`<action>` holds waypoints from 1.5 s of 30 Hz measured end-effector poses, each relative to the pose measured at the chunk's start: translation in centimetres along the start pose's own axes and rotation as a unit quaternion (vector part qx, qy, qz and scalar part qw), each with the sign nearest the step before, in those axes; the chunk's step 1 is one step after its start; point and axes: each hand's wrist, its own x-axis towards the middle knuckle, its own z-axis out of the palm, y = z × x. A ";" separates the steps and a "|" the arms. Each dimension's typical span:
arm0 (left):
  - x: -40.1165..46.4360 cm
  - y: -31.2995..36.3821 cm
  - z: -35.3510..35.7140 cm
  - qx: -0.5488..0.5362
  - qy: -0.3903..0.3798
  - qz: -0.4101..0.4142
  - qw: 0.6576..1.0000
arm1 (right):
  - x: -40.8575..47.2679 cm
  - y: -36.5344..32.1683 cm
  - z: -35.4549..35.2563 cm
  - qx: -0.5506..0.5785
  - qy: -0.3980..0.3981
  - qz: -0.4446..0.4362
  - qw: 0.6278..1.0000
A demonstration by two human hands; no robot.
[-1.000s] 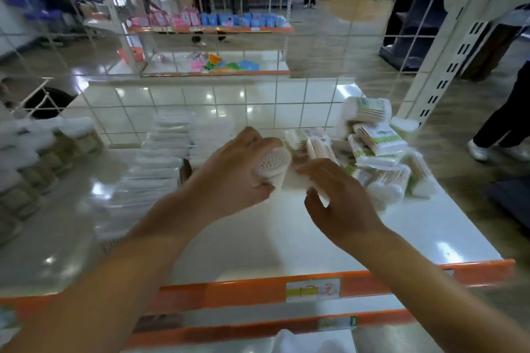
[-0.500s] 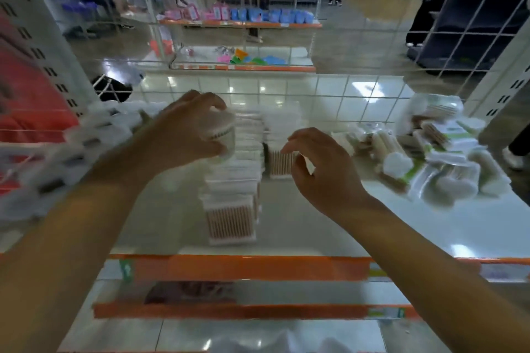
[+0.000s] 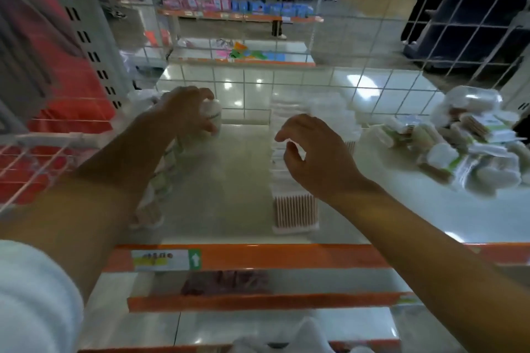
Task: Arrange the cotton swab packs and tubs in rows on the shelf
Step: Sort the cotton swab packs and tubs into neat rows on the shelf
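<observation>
Apparently the placing step was in hand: the left hand (image 3: 189, 112) gripped a round tub (image 3: 210, 119) of cotton swabs at the back of the left row (image 3: 155, 180), so the next move called for setting it down square in line, while the right hand (image 3: 312, 152) hovered loosely curled and empty over the middle row of packs (image 3: 295, 209). A loose heap of packs (image 3: 464, 143) lay on the right of the glossy white shelf (image 3: 229, 180), which had an orange front rail (image 3: 286, 255), a wire-grid back (image 3: 315, 46) and more store shelving (image 3: 241, 14) beyond

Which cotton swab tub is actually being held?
The round tub at the far left, gripped by the left hand. The right hand hovers empty over the middle row.
</observation>
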 end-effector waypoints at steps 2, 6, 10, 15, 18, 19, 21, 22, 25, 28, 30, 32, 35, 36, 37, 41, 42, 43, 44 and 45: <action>0.4 -0.7 0.7 0.009 0.006 -0.001 1.000 | 0.1 0.2 0.2 -0.011 0.008 0.013 1.000; 0.7 -1.2 1.1 0.018 0.021 0.004 1.000 | 0.0 0.6 0.3 -0.028 0.005 0.046 0.999; 0.9 -1.9 1.2 0.028 -0.001 0.041 0.999 | -0.3 0.5 1.1 -0.028 0.005 0.034 0.999; 0.8 -2.2 0.8 -0.008 -0.038 0.037 0.999 | -0.3 0.1 2.0 -0.028 0.002 0.017 0.999; 0.6 -2.3 0.5 0.053 -0.045 0.056 0.996 | -0.1 0.0 2.7 -0.019 -0.013 0.028 0.999; 0.5 -2.2 0.4 0.067 -0.045 0.066 0.995 | 0.0 -0.1 3.0 -0.014 -0.014 0.031 0.999; 0.3 -2.1 0.5 0.078 -0.039 0.073 0.993 | 0.1 -0.4 3.4 -0.004 -0.010 0.029 1.000; 0.3 -2.1 0.6 0.080 -0.034 0.075 0.993 | 0.1 -0.5 3.6 0.002 -0.009 0.028 1.000; 0.4 -2.1 0.7 0.053 -0.030 0.067 0.996 | 0.3 -0.8 4.1 0.010 -0.012 0.031 0.999; 0.4 -1.8 0.7 0.063 -0.032 0.065 0.995 | 0.4 -1.0 4.5 0.015 -0.017 0.036 0.999; 0.4 -1.6 0.8 0.071 -0.029 0.066 0.995 | 0.3 -1.0 4.7 0.020 -0.020 0.037 0.999; 0.4 -1.5 0.9 0.069 -0.025 0.061 0.995 | 0.2 -0.9 4.7 0.025 -0.018 0.035 0.999; 0.2 -1.2 1.1 0.077 -0.023 0.055 0.995 | 0.1 -0.9 4.8 0.027 -0.013 0.035 0.999; 0.1 -1.3 1.1 0.075 -0.020 0.057 0.995 | 0.0 -0.9 4.8 0.026 -0.014 0.037 0.999; 0.1 -1.4 1.3 0.064 -0.018 0.061 0.996 | -0.1 -0.9 4.8 0.025 -0.015 0.039 0.999; 0.3 -1.8 1.7 0.021 -0.006 0.071 0.997 | 0.0 -0.5 4.7 0.014 -0.017 0.044 0.999; 0.3 -1.8 1.7 0.015 -0.007 0.071 0.997 | 0.0 -0.4 4.6 0.013 -0.016 0.045 0.999; 0.2 -1.6 1.6 0.007 -0.009 0.066 0.998 | 0.1 -0.3 4.5 0.012 -0.012 0.043 0.999; 0.1 -1.5 1.4 -0.002 -0.007 0.060 0.998 | 0.1 -0.2 4.5 0.011 -0.009 0.041 0.999; 0.0 -1.4 1.2 -0.008 -0.005 0.050 0.999 | 0.0 -0.1 4.5 0.010 -0.006 0.040 0.999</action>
